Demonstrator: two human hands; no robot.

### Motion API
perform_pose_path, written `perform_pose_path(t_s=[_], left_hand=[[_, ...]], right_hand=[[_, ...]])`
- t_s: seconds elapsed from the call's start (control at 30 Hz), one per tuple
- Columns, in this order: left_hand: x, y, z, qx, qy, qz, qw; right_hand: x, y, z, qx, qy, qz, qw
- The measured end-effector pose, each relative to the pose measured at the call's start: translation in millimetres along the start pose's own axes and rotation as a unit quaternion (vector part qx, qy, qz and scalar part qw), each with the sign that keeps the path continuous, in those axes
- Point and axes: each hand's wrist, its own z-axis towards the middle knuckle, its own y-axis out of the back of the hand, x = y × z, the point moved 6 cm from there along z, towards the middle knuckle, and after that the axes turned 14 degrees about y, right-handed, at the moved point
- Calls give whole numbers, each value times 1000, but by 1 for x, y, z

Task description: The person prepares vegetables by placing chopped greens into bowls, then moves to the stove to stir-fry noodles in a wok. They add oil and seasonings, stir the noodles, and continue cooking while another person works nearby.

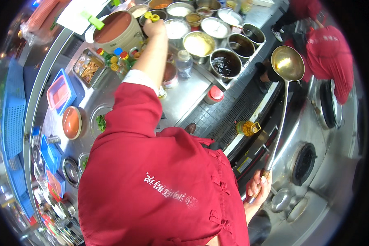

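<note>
My right hand (pixel 258 188) grips the handle of a long metal ladle (pixel 287 63), whose bowl is raised over the floor and holds a little shiny yellowish liquid. My left hand (pixel 155 28) is stretched far forward among the seasoning pots, its fingers closed around a yellow plastic cap (pixel 151 16); whatever lies under the cap is hidden by the hand. Beside that hand stands a large pot of reddish-brown liquid (pixel 113 27) with a green clip on its rim. Metal bowls of white powder (pixel 176 28), yellow paste (pixel 199 44) and dark liquid (pixel 225 63) lie to its right.
Bottles with coloured caps (pixel 118 61), a clear plastic bottle (pixel 184 64) and a tray of food pieces (pixel 89 69) stand on the steel counter. An oil bottle (pixel 248 128) stands by the stove edge. Burners (pixel 304 164) lie at right. A co-worker in red (pixel 329 58) bends near a wok.
</note>
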Motion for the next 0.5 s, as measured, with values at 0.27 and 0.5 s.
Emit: perform_pose_path(t_s=[0.27, 0.5], left_hand=[[46, -2, -33, -58, 107, -59, 991], [-15, 21, -229, 76, -195, 62, 976]], right_hand=[[-8, -14, 95, 49, -63, 6, 997], [-6, -15, 188, 131, -144, 55, 979]])
